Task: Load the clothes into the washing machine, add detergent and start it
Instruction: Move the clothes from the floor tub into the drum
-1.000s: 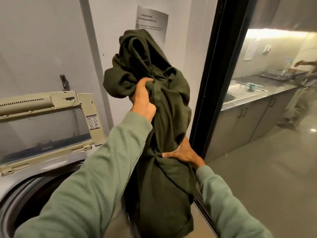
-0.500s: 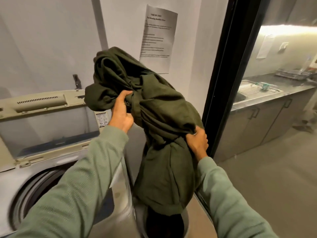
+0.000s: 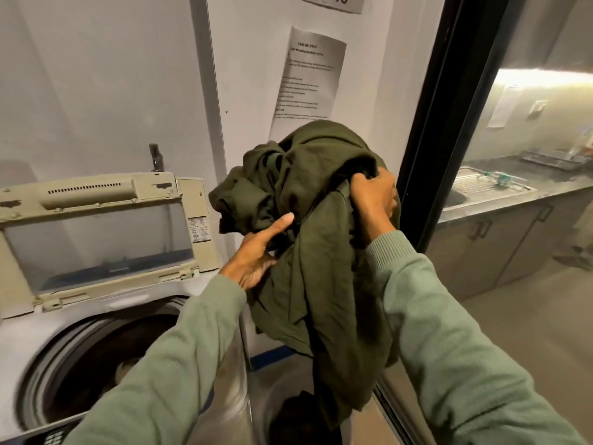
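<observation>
A bunched dark green garment [image 3: 308, 252] hangs in the air to the right of the top-loading washing machine [image 3: 35, 335]. My right hand [image 3: 373, 200] grips its upper right folds. My left hand [image 3: 256, 255] cups it from below on the left, thumb stretched along the cloth. The machine's lid [image 3: 96, 232] stands raised, and the dark round drum [image 3: 96, 364] gapes at lower left, partly hidden by my left sleeve. The garment's lower end dangles over a grey bucket [image 3: 266, 399] on the floor with dark cloth inside.
A white wall with a taped paper notice [image 3: 308, 78] stands behind. A black door frame [image 3: 449, 107] rises right of the garment. Beyond it run a steel counter with a sink [image 3: 487, 184], grey cabinets [image 3: 500, 239] and bare floor.
The garment has come down and drawn closer to me. My right hand climbed from its middle to its upper folds. My left hand shifted from a top grip to underneath.
</observation>
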Available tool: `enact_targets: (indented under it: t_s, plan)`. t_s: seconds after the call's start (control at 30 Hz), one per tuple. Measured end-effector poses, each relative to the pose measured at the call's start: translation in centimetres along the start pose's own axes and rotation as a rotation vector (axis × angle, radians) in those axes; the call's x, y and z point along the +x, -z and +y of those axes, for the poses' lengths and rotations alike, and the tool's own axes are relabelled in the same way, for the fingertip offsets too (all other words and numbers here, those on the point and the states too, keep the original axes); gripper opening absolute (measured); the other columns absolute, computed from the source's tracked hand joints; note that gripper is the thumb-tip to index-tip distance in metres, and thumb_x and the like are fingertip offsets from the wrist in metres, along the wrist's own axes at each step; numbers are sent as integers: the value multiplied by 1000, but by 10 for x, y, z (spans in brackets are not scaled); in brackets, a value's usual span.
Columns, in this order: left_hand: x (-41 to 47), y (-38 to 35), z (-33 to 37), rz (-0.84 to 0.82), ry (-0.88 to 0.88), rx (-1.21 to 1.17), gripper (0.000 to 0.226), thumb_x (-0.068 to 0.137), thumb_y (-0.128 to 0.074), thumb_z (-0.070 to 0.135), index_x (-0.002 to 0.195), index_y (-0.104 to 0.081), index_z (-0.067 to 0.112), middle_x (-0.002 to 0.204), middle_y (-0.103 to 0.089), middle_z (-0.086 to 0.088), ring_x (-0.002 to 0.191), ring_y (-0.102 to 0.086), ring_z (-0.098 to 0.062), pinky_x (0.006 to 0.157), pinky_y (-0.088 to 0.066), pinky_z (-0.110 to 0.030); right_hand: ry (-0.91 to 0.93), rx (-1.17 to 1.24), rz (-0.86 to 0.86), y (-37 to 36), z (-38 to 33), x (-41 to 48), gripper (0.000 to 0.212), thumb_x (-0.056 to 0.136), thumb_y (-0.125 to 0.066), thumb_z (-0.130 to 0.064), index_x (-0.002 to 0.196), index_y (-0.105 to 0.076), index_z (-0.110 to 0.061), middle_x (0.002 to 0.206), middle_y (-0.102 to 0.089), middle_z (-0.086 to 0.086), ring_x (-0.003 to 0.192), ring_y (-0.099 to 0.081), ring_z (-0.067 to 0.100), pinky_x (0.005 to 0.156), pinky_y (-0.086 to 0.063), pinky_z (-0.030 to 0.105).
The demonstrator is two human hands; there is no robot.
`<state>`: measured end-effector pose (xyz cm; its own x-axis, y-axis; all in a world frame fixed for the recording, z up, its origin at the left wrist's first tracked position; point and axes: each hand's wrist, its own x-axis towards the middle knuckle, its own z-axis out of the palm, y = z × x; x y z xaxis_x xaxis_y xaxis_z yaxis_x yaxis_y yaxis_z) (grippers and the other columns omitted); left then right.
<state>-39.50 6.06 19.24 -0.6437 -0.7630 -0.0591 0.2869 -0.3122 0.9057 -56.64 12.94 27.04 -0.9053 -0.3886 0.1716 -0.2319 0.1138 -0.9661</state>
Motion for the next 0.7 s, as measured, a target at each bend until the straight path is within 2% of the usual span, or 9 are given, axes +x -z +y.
enact_targets:
  t_s: [0.07,0.13,0.2,0.27,0.4,0.43,0.53,0.63,0.7]
  plan:
    - [-3,-12,3,-34,-4,101,41,68,-76,32,104,-71,12,102,-75,-1,90,-71,-10,75,-56,-26,-28,10,-42,-6,-2,-2,41,79,-51,-30,118,-59,-20,123,-60,10,117,-51,37,103,-41,45]
    - [-2,-17,4,-19,-7,225,46,65,-79,37,100,-72,9,96,-76,-1,85,-72,-10,67,-55,-19,-46,52,-84,-11,-4,-6,49,76,-49,-32,123,-58,-19,124,-60,10,117,-51,36,103,-41,42]
    - [4,-17,4,40,-25,249,47,65,-85,31,103,-72,7,98,-75,-3,89,-72,-14,74,-57,-23,-45,141,-120,-15,-5,-10,45,67,-48,-31,106,-66,-21,111,-66,8,107,-57,34,98,-48,44]
    - [10,-18,0,145,-43,144,40,69,-85,19,104,-71,4,100,-74,-8,89,-72,-19,80,-57,-29,-20,207,-173,-21,-1,-7,31,63,-49,-29,85,-69,-21,93,-71,5,93,-64,31,89,-54,47]
    - [14,-23,-11,368,35,-51,30,69,-76,16,95,-68,2,91,-70,-13,82,-66,-29,72,-54,-31,56,250,-364,-25,-3,-2,11,74,-65,-24,82,-72,-19,88,-74,4,89,-70,26,83,-59,42]
    - [15,-23,-13,397,62,-98,40,64,-77,21,98,-66,3,94,-69,-14,84,-65,-30,73,-54,-33,91,235,-414,-23,-3,-1,14,75,-70,-28,85,-73,-18,89,-75,4,89,-70,23,83,-59,41]
    - [16,-20,-16,373,101,-234,93,46,-80,32,131,-55,5,96,-65,-11,80,-62,-29,66,-54,-37,179,194,-537,-16,-4,-1,36,72,-79,-44,94,-74,-16,92,-75,0,89,-71,15,83,-58,34]
    - [18,-11,-12,375,84,-277,100,45,-80,34,137,-50,9,99,-64,-13,81,-61,-29,63,-52,-36,146,219,-677,-3,10,1,39,78,-78,-37,110,-62,-22,102,-71,-7,94,-68,6,79,-55,22]
    - [18,-9,-6,362,76,-301,97,47,-80,36,135,-51,10,102,-65,-15,83,-62,-30,64,-53,-37,121,287,-732,7,28,8,60,72,-82,-34,125,-56,-21,117,-67,-2,105,-65,7,87,-53,23]
